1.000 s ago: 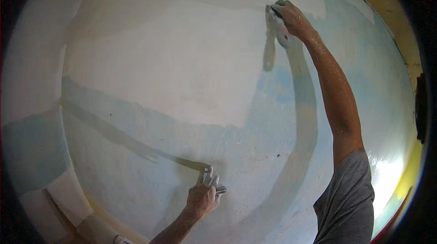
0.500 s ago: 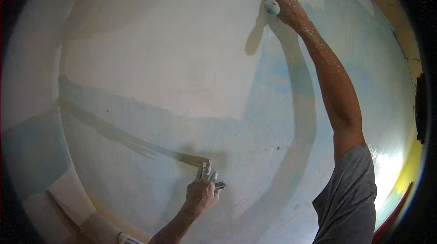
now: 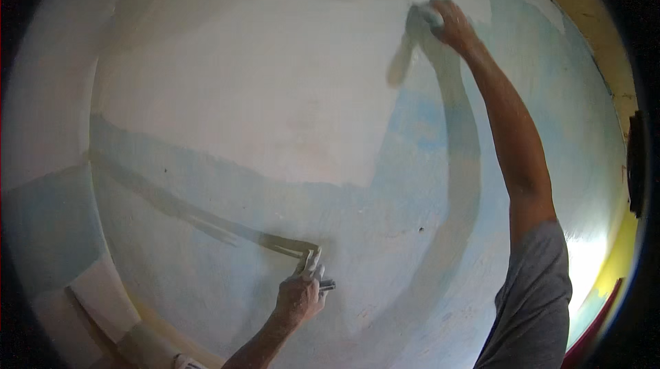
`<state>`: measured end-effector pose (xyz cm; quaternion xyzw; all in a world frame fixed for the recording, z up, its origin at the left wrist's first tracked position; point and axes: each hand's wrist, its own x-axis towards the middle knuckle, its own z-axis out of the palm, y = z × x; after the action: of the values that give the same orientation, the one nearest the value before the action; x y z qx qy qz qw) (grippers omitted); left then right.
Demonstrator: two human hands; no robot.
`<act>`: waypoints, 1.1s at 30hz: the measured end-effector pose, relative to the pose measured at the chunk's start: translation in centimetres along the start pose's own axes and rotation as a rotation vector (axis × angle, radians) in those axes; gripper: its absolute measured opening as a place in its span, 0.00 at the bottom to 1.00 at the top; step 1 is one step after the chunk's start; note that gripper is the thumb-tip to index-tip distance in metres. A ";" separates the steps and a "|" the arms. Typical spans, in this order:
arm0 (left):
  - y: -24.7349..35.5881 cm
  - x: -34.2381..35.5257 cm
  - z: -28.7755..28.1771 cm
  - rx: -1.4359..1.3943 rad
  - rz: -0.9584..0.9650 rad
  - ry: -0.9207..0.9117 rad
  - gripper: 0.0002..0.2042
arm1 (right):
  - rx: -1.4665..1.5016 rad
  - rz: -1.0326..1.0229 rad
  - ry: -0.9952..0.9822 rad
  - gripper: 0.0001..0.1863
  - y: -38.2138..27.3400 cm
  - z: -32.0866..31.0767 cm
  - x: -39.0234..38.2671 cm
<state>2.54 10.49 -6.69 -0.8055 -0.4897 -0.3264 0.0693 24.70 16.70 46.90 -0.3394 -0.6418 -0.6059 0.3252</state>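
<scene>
My left hand (image 3: 300, 290) is low on the wall (image 3: 289, 107), with white-coated fingers pointing up and closed on a grey metal tool (image 3: 327, 286) whose end sticks out to the right. What kind of tool it is, I cannot make out. My right hand (image 3: 449, 25), reaching high on the right, grips a hand tool with a pale rounded handle (image 3: 432, 17); it is blurred and its blade is hard to see. The wall is patchy white over pale blue, with shadows of both arms and tools cast on it.
An adjoining wall (image 3: 48, 128) meets this one at a corner on the left. Along the right are a yellow-brown edge (image 3: 584, 11), a dark object (image 3: 635, 163), a bright glare on the wall and a red edge (image 3: 592, 334) low down.
My right hand and its tool moved up and left, then back down and right to where they are now. My left hand has shifted only slightly.
</scene>
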 end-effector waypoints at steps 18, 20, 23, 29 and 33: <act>0.4 0.5 0.0 -0.025 0.017 -0.025 0.24 | -0.008 0.092 -0.153 0.23 -1.9 -3.2 2.0; 0.5 0.5 -0.5 -0.042 0.014 -0.007 0.24 | -0.025 0.175 -0.122 0.17 -2.3 -3.0 2.8; -0.1 -0.5 0.2 -0.004 -0.030 0.022 0.25 | 0.152 0.096 0.046 0.21 -3.3 -1.6 -2.2; 0.5 0.6 0.4 0.006 0.031 0.038 0.25 | 0.223 0.270 0.037 0.26 3.8 -1.9 0.4; -0.4 -0.4 0.2 0.014 0.009 0.044 0.26 | -0.011 0.045 -0.082 0.32 0.5 -1.9 -0.4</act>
<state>2.12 10.48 -7.18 -0.7998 -0.4868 -0.3403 0.0871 25.33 14.84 46.93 -0.3802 -0.6435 -0.5875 0.3102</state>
